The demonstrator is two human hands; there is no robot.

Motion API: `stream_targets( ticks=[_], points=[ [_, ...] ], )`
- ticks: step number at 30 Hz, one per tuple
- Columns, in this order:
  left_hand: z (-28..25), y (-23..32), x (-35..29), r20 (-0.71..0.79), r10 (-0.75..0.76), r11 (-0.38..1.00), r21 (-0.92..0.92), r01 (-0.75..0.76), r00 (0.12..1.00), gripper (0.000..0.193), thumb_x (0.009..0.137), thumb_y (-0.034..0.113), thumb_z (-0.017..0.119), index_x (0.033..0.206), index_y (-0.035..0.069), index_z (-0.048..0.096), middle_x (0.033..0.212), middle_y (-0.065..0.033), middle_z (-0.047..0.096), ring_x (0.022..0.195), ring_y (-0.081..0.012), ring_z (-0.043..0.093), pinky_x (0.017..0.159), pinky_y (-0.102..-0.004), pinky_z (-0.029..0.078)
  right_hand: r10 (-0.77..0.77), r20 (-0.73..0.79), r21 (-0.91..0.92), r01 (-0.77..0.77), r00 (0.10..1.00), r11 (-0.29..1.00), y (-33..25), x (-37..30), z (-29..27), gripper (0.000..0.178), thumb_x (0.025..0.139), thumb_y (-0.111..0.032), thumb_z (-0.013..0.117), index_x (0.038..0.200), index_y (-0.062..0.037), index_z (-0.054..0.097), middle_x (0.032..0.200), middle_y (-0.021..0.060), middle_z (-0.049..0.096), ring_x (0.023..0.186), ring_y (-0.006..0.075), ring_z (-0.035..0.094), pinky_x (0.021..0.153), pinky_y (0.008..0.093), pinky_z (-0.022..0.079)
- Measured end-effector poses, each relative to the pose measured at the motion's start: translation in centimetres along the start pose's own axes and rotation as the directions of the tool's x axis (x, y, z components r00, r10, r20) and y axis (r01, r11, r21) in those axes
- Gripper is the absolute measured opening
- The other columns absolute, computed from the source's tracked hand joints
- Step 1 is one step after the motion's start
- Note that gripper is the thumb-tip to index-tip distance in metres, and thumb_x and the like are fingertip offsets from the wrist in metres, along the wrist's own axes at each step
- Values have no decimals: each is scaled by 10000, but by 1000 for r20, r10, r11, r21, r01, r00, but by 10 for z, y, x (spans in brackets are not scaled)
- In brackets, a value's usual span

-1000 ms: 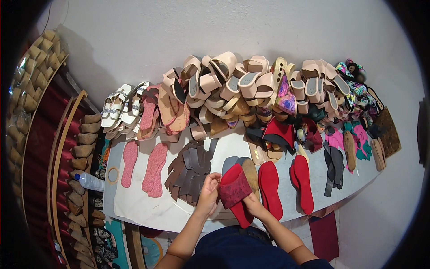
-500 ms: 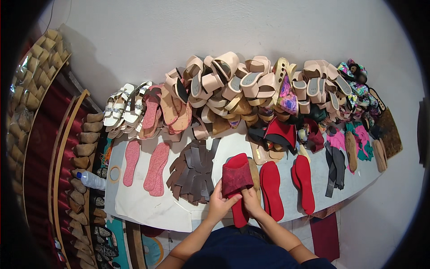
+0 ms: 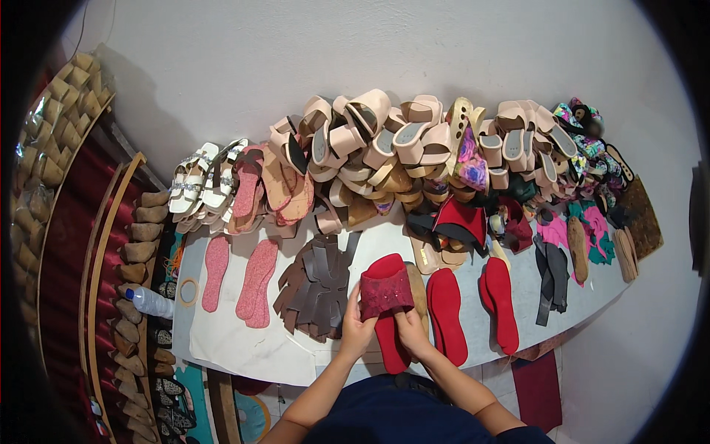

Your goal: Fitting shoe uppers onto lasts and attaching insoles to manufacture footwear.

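Observation:
Between my two hands is a red slide sandal [image 3: 392, 348] with a wide dark red, sparkly upper [image 3: 386, 293], held toe away from me over the table's near edge. My left hand [image 3: 356, 327] grips the left side of the upper, fingers wrapped round its edge. On the other side my right hand [image 3: 411, 331] is closed at the upper's lower right edge, its fingertips partly hidden beneath. A tan shoe last or sole [image 3: 418, 285] lies partly hidden behind the sandal. Just right of it rest red insoles [image 3: 445, 311], with more red insoles [image 3: 500, 307] farther right.
Dark brown strap pieces [image 3: 319, 288] and pink speckled insoles [image 3: 259, 281] lie to the left. Piled sandals [image 3: 418, 140] line the wall. Grey strips [image 3: 551, 277] are at right. Wooden shoe lasts [image 3: 140, 251] fill a left rack, near a plastic bottle [image 3: 151, 301] and tape roll [image 3: 189, 291].
The sandal has shifted slightly left and its upper now tilts differently, standing wider and more open at the near edge. My hands have moved closer under the upper's lower edge.

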State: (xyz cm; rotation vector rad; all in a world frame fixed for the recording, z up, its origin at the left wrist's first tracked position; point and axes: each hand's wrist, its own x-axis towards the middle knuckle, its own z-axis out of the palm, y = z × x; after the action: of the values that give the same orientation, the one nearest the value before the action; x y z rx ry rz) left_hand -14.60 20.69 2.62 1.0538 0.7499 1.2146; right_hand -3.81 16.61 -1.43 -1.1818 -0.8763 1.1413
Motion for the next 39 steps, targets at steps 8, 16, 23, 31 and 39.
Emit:
stream_targets(
  ticks=[8, 16, 23, 31, 39],
  points=[
    [-11, -15, 9, 240, -186, 879, -393, 271, 953, 571, 757, -102, 478, 1283, -5, 277, 1237, -122, 408, 1121, -155, 418, 963, -276, 311, 59, -53, -8, -59, 997, 998, -12, 1, 3, 318, 909, -157, 371, 1179, 7, 406, 1097, 89, 507, 1031, 144, 441, 889, 272, 334],
    [-17, -42, 6, -88, -168, 970, -192, 149, 982, 427, 784, -48, 491, 1175, 27, 339, 1119, -86, 467, 1071, -146, 440, 911, -279, 346, -51, -147, -176, 24, 988, 984, -23, -4, 18, 306, 867, -145, 435, 1138, -5, 441, 1032, 164, 536, 1019, 236, 484, 856, 310, 364],
    [-9, -49, 1, -269, -344, 909, -336, 247, 900, 341, 836, 148, 542, 1120, 52, 379, 1066, -74, 487, 966, -164, 513, 812, -289, 438, -193, 114, -682, 218, 975, 698, -37, -10, 22, 373, 768, -137, 531, 1111, -6, 467, 888, 204, 572, 899, 349, 502, 778, 389, 402],
    [-32, -69, -14, -198, -498, 806, -465, 366, 844, 236, 842, 163, 496, 1040, 33, 505, 993, -90, 547, 936, -174, 526, 796, -293, 433, 177, 122, -663, -53, 977, 747, -32, -9, 12, 413, 777, -119, 464, 1170, 7, 464, 871, 244, 563, 890, 367, 492, 794, 398, 392],
    [-54, -60, -26, 149, -414, 860, -260, 440, 898, 239, 822, 109, 492, 1032, -6, 506, 1021, -83, 545, 931, -156, 533, 821, -304, 417, 90, 199, -682, 72, 976, 728, -38, -12, 10, 368, 799, -89, 425, 1154, -1, 464, 869, 236, 566, 898, 355, 506, 792, 386, 397]
  ],
)
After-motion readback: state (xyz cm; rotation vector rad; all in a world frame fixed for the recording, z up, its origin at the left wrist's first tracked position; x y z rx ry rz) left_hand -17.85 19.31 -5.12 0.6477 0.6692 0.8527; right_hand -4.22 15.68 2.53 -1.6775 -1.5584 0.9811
